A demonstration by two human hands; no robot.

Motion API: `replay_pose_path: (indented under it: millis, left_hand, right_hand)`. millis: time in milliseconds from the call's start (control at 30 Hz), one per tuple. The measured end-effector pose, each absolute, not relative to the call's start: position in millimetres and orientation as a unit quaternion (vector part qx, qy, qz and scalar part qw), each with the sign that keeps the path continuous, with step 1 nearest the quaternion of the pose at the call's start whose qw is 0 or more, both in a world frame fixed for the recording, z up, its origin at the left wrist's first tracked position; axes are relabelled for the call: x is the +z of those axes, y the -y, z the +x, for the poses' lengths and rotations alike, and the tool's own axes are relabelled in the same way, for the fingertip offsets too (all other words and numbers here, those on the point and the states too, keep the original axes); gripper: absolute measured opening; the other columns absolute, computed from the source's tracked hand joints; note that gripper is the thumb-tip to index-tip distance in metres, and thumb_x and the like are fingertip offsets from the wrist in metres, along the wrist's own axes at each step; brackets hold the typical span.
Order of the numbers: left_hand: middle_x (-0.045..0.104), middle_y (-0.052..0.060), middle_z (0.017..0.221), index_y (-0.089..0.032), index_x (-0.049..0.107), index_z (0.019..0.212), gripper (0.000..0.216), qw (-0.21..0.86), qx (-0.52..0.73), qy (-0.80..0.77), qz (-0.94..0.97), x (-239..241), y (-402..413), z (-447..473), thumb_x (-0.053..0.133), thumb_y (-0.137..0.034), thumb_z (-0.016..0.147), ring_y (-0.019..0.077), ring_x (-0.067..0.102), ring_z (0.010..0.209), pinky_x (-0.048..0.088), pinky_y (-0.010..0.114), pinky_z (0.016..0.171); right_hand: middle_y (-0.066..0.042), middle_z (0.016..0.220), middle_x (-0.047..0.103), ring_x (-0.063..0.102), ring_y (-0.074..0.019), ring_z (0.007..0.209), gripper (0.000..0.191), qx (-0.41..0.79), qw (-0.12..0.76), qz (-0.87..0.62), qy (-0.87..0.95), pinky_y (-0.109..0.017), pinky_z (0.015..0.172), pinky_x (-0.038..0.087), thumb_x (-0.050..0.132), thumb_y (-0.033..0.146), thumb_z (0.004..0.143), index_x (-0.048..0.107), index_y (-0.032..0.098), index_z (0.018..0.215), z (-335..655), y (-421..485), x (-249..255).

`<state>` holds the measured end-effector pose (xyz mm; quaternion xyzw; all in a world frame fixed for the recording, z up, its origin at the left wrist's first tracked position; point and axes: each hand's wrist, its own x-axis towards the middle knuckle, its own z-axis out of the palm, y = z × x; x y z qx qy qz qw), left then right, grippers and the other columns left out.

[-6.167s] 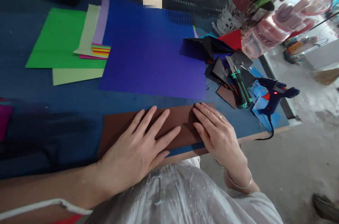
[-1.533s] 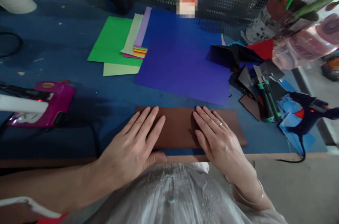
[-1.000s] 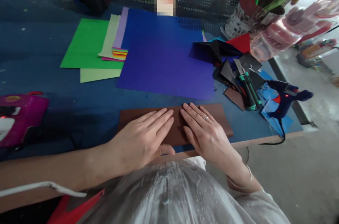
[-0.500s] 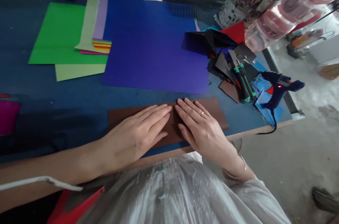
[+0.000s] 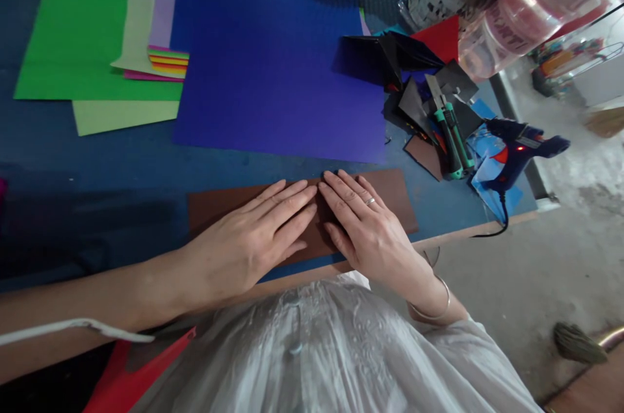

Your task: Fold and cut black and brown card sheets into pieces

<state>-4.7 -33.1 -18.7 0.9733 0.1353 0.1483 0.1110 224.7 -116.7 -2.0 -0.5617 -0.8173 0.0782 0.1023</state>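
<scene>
A folded strip of brown paper lies along the near edge of the blue table. My left hand lies flat on its middle, fingers stretched out and close together. My right hand, with a ring on one finger and a bangle at the wrist, presses flat beside it. The fingertips of both hands nearly meet at the strip's far edge.
A large blue sheet lies beyond the strip, with green sheets and a small coloured stack to its left. At the right are dark paper scraps, a green-handled cutter, a blue glue gun and clear containers.
Both hands have slid along the brown strip toward each other until their fingertips almost meet. The view has shifted, so the pink device at the left has left the picture.
</scene>
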Motion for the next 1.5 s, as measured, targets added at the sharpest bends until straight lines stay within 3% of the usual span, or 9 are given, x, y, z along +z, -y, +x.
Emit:
replay_pose_path:
  millis: [533, 667, 867, 1067, 1200, 1333, 1500]
  left_hand:
    - [0.053, 0.028, 0.156, 0.002, 0.049, 0.149, 0.051, 0.089, 0.153, -0.128, 0.976, -22, 35, -4, 0.054, -0.026, 0.106, 0.0368, 0.049, 0.149, 0.045, 0.055, 0.123]
    - [0.05, 0.022, 0.159, -0.01, 0.056, 0.147, 0.042, 0.139, 0.134, -0.109, 0.975, -20, 31, -8, 0.05, -0.019, 0.106, 0.0327, 0.045, 0.152, 0.038, 0.057, 0.127]
    - [0.07, 0.006, 0.131, -0.024, 0.065, 0.139, 0.047, 0.2, 0.145, -0.047, 0.968, -21, 27, -18, 0.037, -0.008, 0.104, 0.0191, 0.053, 0.143, 0.018, 0.056, 0.135]
    - [0.07, 0.004, 0.137, -0.028, 0.058, 0.148, 0.054, 0.247, 0.136, -0.03, 0.959, -24, 24, -19, 0.039, -0.012, 0.101, 0.0204, 0.052, 0.144, 0.011, 0.058, 0.135]
    - [0.07, 0.005, 0.136, -0.028, 0.061, 0.146, 0.048, 0.22, 0.154, -0.022, 0.963, -27, 26, -20, 0.036, -0.017, 0.105, 0.0212, 0.052, 0.143, 0.008, 0.058, 0.135]
    - [0.069, 0.006, 0.132, -0.025, 0.062, 0.143, 0.044, 0.203, 0.163, -0.008, 0.965, -28, 23, -17, 0.038, -0.019, 0.108, 0.0207, 0.051, 0.142, 0.006, 0.053, 0.136]
    - [0.07, 0.005, 0.131, -0.027, 0.068, 0.136, 0.037, 0.211, 0.139, -0.014, 0.968, -27, 20, -11, 0.042, -0.03, 0.11, 0.0225, 0.054, 0.139, 0.006, 0.056, 0.135]
  right_hand:
    - [-0.018, 0.166, 0.046, 0.039, -0.0308, 0.156, 0.054, 0.073, 0.106, -0.561, 0.818, -0.053, 0.13, 0.033, 0.04, 0.026, 0.11, 0.045, 0.002, 0.157, 224, 116, -8]
    - [-0.018, 0.166, 0.046, 0.039, -0.0312, 0.156, 0.054, 0.068, 0.107, -0.559, 0.82, -0.053, 0.13, 0.034, 0.04, 0.028, 0.11, 0.046, 0.002, 0.157, 224, 116, -8]
    - [-0.019, 0.166, 0.045, 0.039, -0.0312, 0.157, 0.053, 0.077, 0.111, -0.56, 0.818, -0.054, 0.129, 0.034, 0.039, 0.027, 0.11, 0.047, 0.003, 0.157, 225, 116, -8]
    - [-0.018, 0.166, 0.045, 0.038, -0.0307, 0.158, 0.053, 0.097, 0.119, -0.562, 0.813, -0.055, 0.13, 0.032, 0.039, 0.026, 0.109, 0.047, 0.004, 0.156, 225, 115, -6]
    - [-0.019, 0.164, 0.047, 0.039, -0.0307, 0.157, 0.051, 0.115, 0.137, -0.559, 0.81, -0.056, 0.13, 0.032, 0.04, 0.025, 0.109, 0.049, 0.005, 0.154, 227, 114, -6]
    - [-0.023, 0.165, 0.044, 0.037, -0.03, 0.158, 0.049, 0.157, 0.198, -0.552, 0.795, -0.056, 0.13, 0.034, 0.037, 0.019, 0.109, 0.046, 0.004, 0.155, 231, 116, -3]
    - [-0.016, 0.158, 0.052, 0.043, -0.0228, 0.154, 0.047, 0.185, 0.375, -0.583, 0.696, -0.051, 0.127, 0.04, 0.034, 0.02, 0.109, 0.044, 0.02, 0.154, 217, 111, 3]
